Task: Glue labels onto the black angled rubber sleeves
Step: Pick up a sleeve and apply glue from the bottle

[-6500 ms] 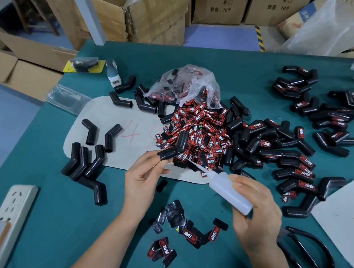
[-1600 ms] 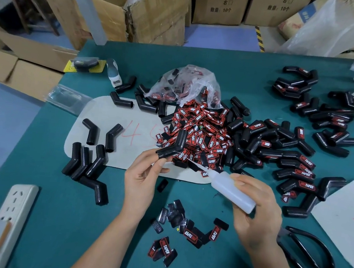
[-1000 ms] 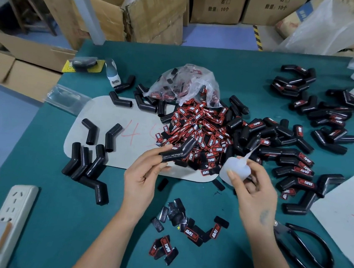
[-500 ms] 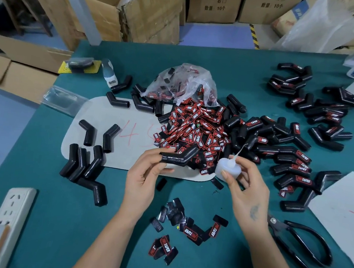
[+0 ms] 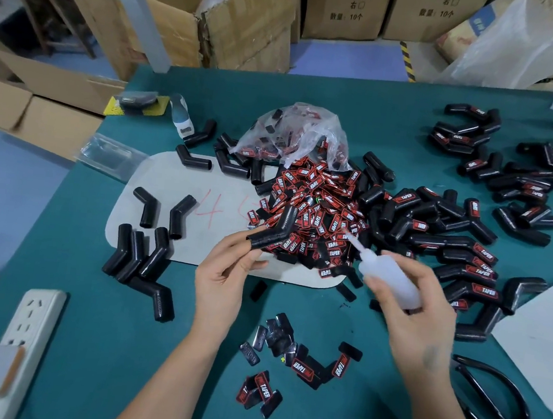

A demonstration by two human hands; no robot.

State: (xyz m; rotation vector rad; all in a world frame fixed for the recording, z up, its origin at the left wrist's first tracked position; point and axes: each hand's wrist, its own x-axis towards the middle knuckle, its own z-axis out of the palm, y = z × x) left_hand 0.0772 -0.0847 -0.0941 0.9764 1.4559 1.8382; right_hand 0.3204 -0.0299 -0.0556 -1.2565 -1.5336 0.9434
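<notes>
My left hand (image 5: 224,272) pinches one end of a black angled rubber sleeve (image 5: 274,231) and holds it over the heap of red-and-black labels (image 5: 315,213). My right hand (image 5: 411,309) grips a white glue bottle (image 5: 390,277), tilted with its thin nozzle pointing up-left toward the sleeve, a short gap away. Plain sleeves (image 5: 141,253) lie at the left on and beside a grey card (image 5: 174,198). Labelled sleeves (image 5: 464,259) are piled at the right. Loose labels (image 5: 299,365) lie on the green table near me.
A clear bag of labels (image 5: 296,133) sits behind the heap. Black pliers (image 5: 493,402) lie at the lower right beside a white sheet (image 5: 545,336). A white power strip (image 5: 30,327) is at the lower left. Cardboard boxes (image 5: 240,24) stand beyond the table's far edge.
My right hand had set the bottle upright on the table half a second ago; now it holds it tilted again with the nozzle toward the sleeve. My left hand has turned the sleeve slightly.
</notes>
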